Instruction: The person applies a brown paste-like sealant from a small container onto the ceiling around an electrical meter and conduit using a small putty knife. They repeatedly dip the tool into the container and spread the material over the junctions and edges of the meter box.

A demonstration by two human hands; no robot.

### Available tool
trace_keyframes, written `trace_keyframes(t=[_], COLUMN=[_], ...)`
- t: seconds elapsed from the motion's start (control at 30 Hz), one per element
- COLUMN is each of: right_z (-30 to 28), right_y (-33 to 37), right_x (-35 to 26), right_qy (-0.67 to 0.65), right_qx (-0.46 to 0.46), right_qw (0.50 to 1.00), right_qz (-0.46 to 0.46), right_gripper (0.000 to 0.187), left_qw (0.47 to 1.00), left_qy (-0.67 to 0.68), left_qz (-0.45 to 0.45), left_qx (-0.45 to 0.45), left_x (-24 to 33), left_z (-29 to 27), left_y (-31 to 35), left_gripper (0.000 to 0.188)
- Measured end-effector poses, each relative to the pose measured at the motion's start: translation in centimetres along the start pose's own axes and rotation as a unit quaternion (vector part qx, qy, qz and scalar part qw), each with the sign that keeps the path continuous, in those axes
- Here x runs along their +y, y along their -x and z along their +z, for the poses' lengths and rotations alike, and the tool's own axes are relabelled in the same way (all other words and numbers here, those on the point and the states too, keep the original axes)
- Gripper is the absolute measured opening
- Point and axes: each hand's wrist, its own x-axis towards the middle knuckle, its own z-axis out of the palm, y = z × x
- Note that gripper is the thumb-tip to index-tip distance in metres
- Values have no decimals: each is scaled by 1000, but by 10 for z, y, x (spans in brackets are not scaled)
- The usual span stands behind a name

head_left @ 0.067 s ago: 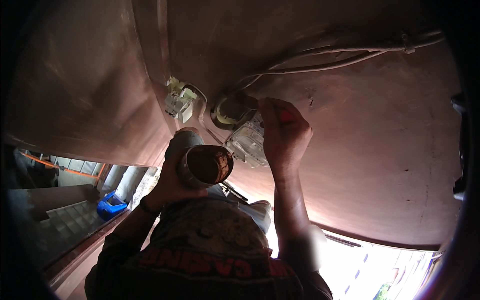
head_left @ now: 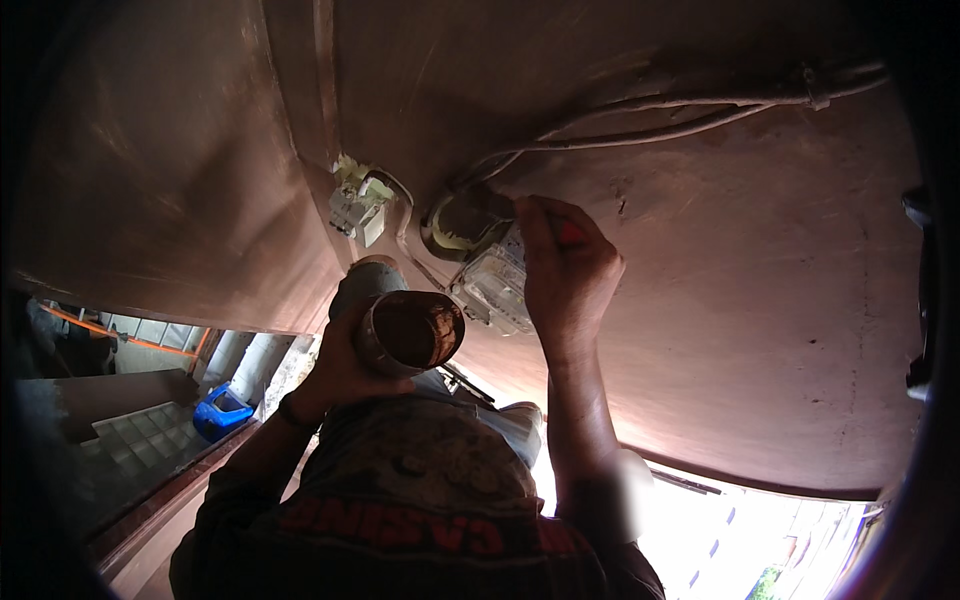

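My left hand is wrapped round a metal can, tilted so its round mouth shows; brown paint coats the inside. Higher and to the right, my right hand grips a paintbrush with a bit of red handle showing between the fingers. The dark brush end points left, at a round recess with a pale yellowish rim; whether it touches is hard to tell in the shade. Just below that is a clear-cased meter-like box. A smaller whitish box is fixed farther left, joined by a thin cable.
The brown wall fills most of the view. Two cables run along it toward the upper right. At lower left are a blue plastic container, an orange-edged frame and a long ledge. Bright daylight shows at lower right.
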Motion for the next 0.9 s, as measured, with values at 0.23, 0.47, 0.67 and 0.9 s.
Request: trace_keyframes(t=[0.23, 0.47, 0.67, 0.9], right_z=[17, 7, -22, 3], right_y=[2, 10, 69, 121], right_x=[2, -11, -16, 17], right_qy=[41, 30, -25, -147], right_qx=[-13, -3, -42, -101], right_qw=[997, 998, 995, 979], right_qz=[-59, -52, 82, 97], right_gripper=[15, 18, 17, 17], left_qw=[1000, 999, 999, 993], left_qy=[-9, 33, -10, -31], left_qz=[-4, -17, 21, -8], left_qx=[26, 31, 46, 114], left_x=[3, 9, -6, -63], left_z=[0, -3, -11, -12], left_y=[1, 2, 7, 31], left_gripper=[101, 95, 96, 99])
